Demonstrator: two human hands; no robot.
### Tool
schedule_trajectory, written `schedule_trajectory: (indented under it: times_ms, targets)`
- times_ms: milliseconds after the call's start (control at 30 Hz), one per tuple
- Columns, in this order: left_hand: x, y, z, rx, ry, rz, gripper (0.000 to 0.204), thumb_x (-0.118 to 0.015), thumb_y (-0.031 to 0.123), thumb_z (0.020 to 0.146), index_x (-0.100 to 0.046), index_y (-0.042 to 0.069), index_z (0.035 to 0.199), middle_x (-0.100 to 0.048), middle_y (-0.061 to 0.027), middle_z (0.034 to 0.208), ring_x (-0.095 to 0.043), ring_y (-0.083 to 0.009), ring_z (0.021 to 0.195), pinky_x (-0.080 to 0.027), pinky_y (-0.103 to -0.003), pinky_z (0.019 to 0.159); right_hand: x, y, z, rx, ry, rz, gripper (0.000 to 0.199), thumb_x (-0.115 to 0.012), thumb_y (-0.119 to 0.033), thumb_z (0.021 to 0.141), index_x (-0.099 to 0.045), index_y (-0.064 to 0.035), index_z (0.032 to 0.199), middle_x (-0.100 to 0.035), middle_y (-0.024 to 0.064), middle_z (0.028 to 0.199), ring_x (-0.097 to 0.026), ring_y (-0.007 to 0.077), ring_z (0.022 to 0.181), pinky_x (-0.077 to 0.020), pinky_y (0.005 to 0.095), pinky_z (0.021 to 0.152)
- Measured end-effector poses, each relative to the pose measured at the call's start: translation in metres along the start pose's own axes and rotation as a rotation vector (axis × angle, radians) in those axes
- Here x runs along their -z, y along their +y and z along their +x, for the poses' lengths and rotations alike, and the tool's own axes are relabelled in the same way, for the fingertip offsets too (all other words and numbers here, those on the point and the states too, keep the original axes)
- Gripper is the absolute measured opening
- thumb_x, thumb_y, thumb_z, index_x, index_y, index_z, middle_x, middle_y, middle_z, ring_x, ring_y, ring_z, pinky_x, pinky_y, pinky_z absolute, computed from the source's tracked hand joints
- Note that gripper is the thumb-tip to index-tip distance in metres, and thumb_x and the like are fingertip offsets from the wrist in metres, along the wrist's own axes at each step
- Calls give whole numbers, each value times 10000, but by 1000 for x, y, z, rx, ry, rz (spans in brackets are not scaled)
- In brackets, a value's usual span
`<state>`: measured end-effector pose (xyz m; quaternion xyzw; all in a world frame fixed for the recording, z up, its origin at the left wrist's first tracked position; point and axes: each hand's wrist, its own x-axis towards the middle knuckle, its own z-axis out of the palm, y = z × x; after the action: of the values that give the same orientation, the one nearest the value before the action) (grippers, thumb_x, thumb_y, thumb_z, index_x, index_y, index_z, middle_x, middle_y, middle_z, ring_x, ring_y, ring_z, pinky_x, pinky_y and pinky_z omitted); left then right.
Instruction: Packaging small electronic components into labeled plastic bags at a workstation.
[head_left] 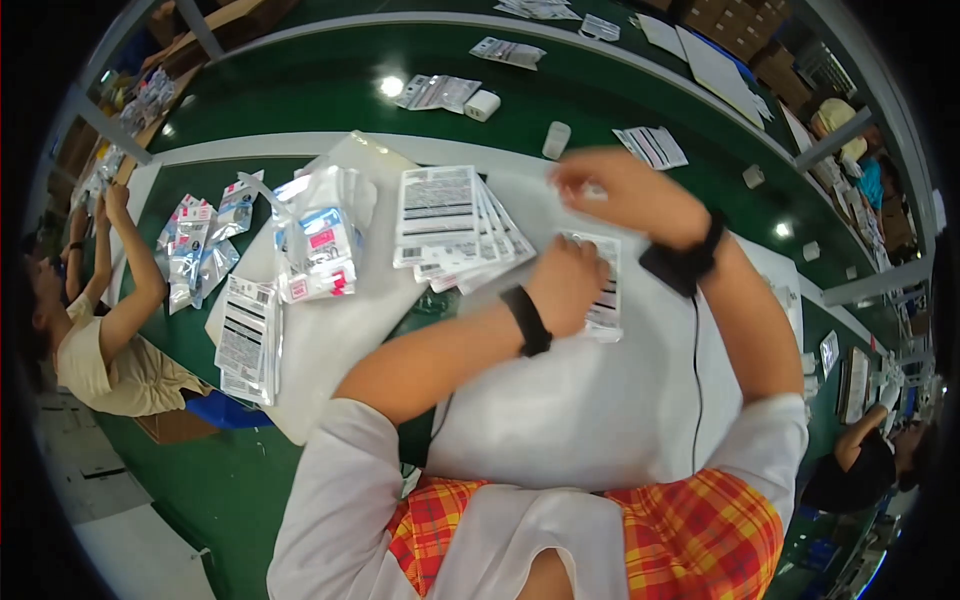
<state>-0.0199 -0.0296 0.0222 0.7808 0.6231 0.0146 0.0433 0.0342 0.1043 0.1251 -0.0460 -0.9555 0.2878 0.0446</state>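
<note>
My left hand (570, 287) reaches across the white work surface, its fingers bent and pressed onto a flat plastic packet (603, 318) with a printed label. Just above it, my right hand (628, 195) is smeared by motion, its fingers curled; a small pale spot shows by them, but I cannot tell whether it is held. Left of my hands lies a fanned stack of labelled packets (437, 205). Further left is a pile of clear, blue and pink packets (320, 245). More labelled packets (247, 335) lie below that pile.
Beyond the white surface (530, 400), a green bench holds a white charger plug (482, 105), a small white piece (557, 140) and several packets (437, 93). A black cable (696, 390) runs down from a black device (668, 268) near my right wrist. People (110, 340) work at both sides.
</note>
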Motion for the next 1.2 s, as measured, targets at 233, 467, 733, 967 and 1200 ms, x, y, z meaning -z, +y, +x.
schedule_trajectory:
  times_ms: [233, 467, 733, 967, 1200]
  targets:
    - [-13, 8, 5, 27, 264, -330, 337, -515, 124, 825, -595, 25, 1137, -567, -213, 1213, -536, -303, 1128, -393, -411, 974, -69, 101, 201, -666, 349, -287, 536, -768, -282, 722, -600, -30, 1164, -646, 207, 1130, -614, 342, 1072, -494, 390, 910]
    - [-55, 4, -2, 52, 380, -230, 420, -543, 66, 780, -569, 31, 1198, -575, -126, 1247, -487, -339, 1217, -390, -425, 1022, -42, 53, 160, -105, 225, 77, 594, -788, -145, 695, -520, -37, 1215, -635, 171, 1089, -623, 303, 997, -487, 343, 897]
    - [-13, -10, 3, -133, 115, -204, 426, -508, 137, 855, -556, 33, 1265, -487, -146, 1389, -413, -343, 1316, -314, -451, 1105, -51, -19, -111, -464, 379, -143, 564, -785, -110, 654, -539, -29, 1155, -594, 145, 1081, -578, 299, 989, -460, 349, 905]
    - [-17, -10, 11, -41, 110, -566, 504, -477, 159, 892, -440, -1, 1368, -398, -171, 1465, -305, -359, 1390, -257, -495, 1134, -102, -37, -147, -258, 399, -291, 625, -817, -124, 631, -511, 5, 1161, -529, 165, 1142, -557, 330, 991, -466, 362, 873]
    - [-8, 13, -5, 45, 178, -237, 554, -442, 167, 906, -351, -6, 1425, -322, -200, 1500, -335, -364, 1373, -271, -466, 1130, -114, -5, -136, -549, 475, 164, 724, -811, -115, 666, -412, -36, 1265, -533, 179, 1168, -576, 309, 981, -478, 347, 841]
